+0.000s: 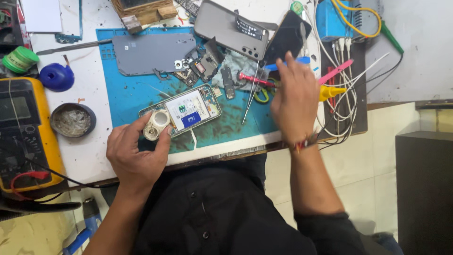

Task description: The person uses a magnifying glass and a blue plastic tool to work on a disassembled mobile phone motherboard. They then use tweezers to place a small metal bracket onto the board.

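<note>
The left hand (134, 156) has its fingers (141, 123) and thumb curled around a small white round tub (157, 123), gripping it just at the near-left corner of the opened phone (181, 112), which lies back-off on the blue mat (127, 94). The right hand (295, 101) is raised and motion-blurred over the tool pile beyond the mat's right edge, fingers loosely bent; whether it pinches anything cannot be told, though tweezers (250, 94) lie just left of its fingertips and a red screwdriver (255, 79) sits under them. Risks, as a judgement: the tub sits touching the phone's bare frame, so a tilt could smear or spill its contents onto the exposed board; the right hand sweeping through tangled white cables (339, 94) could snag one and drag tools across the loose small parts (198, 66) beyond the left fingers; those parts lie unsecured and could scatter. Labels: a white rectangular sticker with a dark blue patch lies on the phone's battery, just right of the left fingertips. A grey phone (231, 26) far beyond the fingers carries a dark strip label near its camera end. A yellow meter (23, 127) sits left of the left hand, a round grey tin (73, 120) between them.
</note>
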